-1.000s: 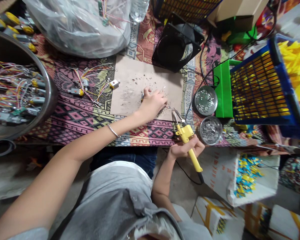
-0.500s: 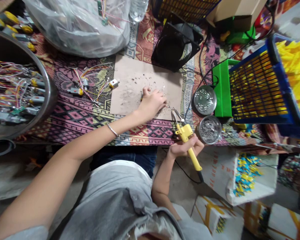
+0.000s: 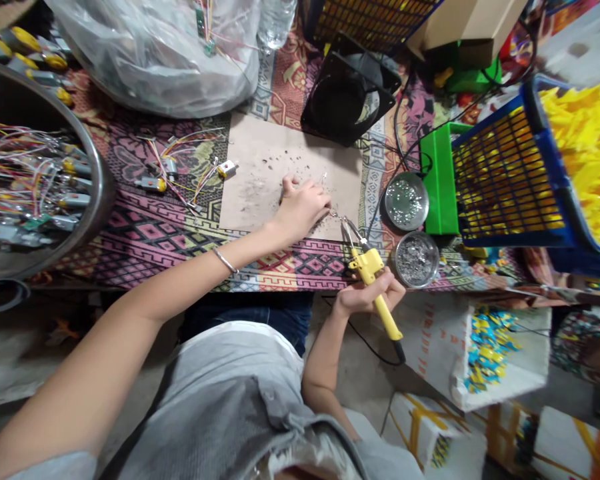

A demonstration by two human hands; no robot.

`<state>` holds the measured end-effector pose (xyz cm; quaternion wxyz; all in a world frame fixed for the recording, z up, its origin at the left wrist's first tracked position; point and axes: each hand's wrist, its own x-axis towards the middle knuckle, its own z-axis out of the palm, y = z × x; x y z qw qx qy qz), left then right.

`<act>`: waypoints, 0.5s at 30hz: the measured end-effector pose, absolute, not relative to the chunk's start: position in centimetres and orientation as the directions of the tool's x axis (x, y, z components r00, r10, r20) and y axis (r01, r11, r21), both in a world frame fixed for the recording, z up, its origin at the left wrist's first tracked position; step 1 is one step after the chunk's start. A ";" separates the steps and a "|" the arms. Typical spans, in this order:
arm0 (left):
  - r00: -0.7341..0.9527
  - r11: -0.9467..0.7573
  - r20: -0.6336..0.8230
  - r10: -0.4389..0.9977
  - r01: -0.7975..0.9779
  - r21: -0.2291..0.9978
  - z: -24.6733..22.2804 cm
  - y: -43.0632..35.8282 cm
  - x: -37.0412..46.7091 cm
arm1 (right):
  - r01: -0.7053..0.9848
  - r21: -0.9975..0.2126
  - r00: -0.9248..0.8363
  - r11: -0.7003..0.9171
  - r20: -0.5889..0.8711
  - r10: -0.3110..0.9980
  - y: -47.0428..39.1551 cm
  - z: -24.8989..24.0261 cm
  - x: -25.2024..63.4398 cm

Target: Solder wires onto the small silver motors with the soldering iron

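My left hand (image 3: pixel 304 208) is closed over the brown cardboard sheet (image 3: pixel 253 143), its fingers curled round what looks like a small motor, nearly all of it hidden by the hand. In my right hand (image 3: pixel 370 293) is a yellow soldering iron (image 3: pixel 369 265), held from below near the table's front edge. Its metal tip and solder guide point up and left, close beside the left fingertips. Dark burn spots and specks mark the cardboard. Left of the sheet lie small wired motors (image 3: pixel 153 183), and one silver motor (image 3: pixel 227 169) rests on its left edge.
A metal bowl of wired motors (image 3: pixel 96 180) stands at left, a plastic bag (image 3: pixel 155 73) behind. A black fan (image 3: pixel 347 93) sits beyond the cardboard. Two dishes of small metal parts (image 3: pixel 407 200), a green box (image 3: pixel 440 190) and a blue basket (image 3: pixel 510 173) of yellow pieces are at right.
The camera view has shifted slightly, moving the things at right a little leftward. Both hands and the soldering iron keep nearly the same positions.
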<state>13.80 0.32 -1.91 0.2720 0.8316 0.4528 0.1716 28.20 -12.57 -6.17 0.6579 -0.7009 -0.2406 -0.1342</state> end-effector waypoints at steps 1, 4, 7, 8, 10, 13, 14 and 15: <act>0.530 -0.443 0.044 0.847 0.658 0.609 -1.9 0.3 13.8 | 0.509 -0.861 0.852 -0.022 0.499 0.158 -12.6 -6.2 28.2; 0.528 -0.442 0.046 0.848 0.655 0.613 -1.8 0.3 13.8 | 0.498 -0.867 0.858 -0.015 0.491 0.151 -12.6 -6.2 28.2; 0.524 -0.434 0.040 0.851 0.657 0.617 -1.8 0.2 13.7 | 0.506 -0.862 0.852 0.004 0.501 0.148 -12.5 -6.2 28.2; 0.520 -0.431 0.041 0.853 0.658 0.618 -1.8 0.2 13.7 | 0.506 -0.862 0.852 0.009 0.502 0.150 -12.6 -6.1 28.2; 0.513 -0.428 0.043 0.857 0.664 0.614 -1.7 0.2 13.7 | 0.503 -0.864 0.853 0.012 0.499 0.155 -12.6 -6.1 28.2; 0.511 -0.424 0.033 0.859 0.674 0.605 -1.5 0.1 13.7 | 0.507 -0.862 0.851 0.010 0.502 0.153 -12.6 -6.1 28.2; 0.513 -0.422 0.027 0.858 0.675 0.606 -1.5 0.1 13.7 | 0.508 -0.861 0.851 0.012 0.504 0.146 -12.6 -6.1 28.1; 0.515 -0.420 0.022 0.857 0.673 0.609 -1.5 0.0 13.7 | 0.509 -0.861 0.852 0.011 0.505 0.139 -12.6 -6.1 28.1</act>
